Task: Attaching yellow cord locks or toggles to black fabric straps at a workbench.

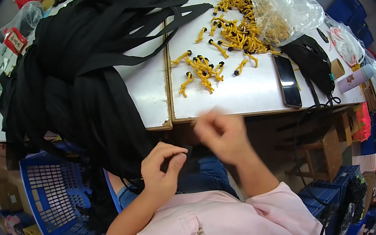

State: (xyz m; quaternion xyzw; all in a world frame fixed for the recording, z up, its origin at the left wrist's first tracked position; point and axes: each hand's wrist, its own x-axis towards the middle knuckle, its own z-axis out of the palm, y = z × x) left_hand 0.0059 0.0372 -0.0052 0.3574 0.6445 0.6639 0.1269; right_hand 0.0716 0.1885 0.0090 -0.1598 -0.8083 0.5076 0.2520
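My left hand [160, 169] is below the table edge over my lap, thumb and forefinger pinched together beside the hanging ends of the black straps [84, 83]. Whether a strap is in the pinch does not show. My right hand [221, 134] is blurred by motion just in front of the table edge, fingers curled closed with nothing visible in them. The black straps lie in a thick bundle across the left of the white table [241, 91] and spill over its front edge. Several yellow cord pieces with black tips [203, 68] lie scattered on the table beyond my right hand.
A clear plastic bag [282, 5] of more yellow cords stands at the back right. A dark phone [287, 80] and a black pouch [311, 61] lie to the right. A blue plastic basket [56, 196] sits on the floor at my left, with more blue crates [335, 188] at lower right.
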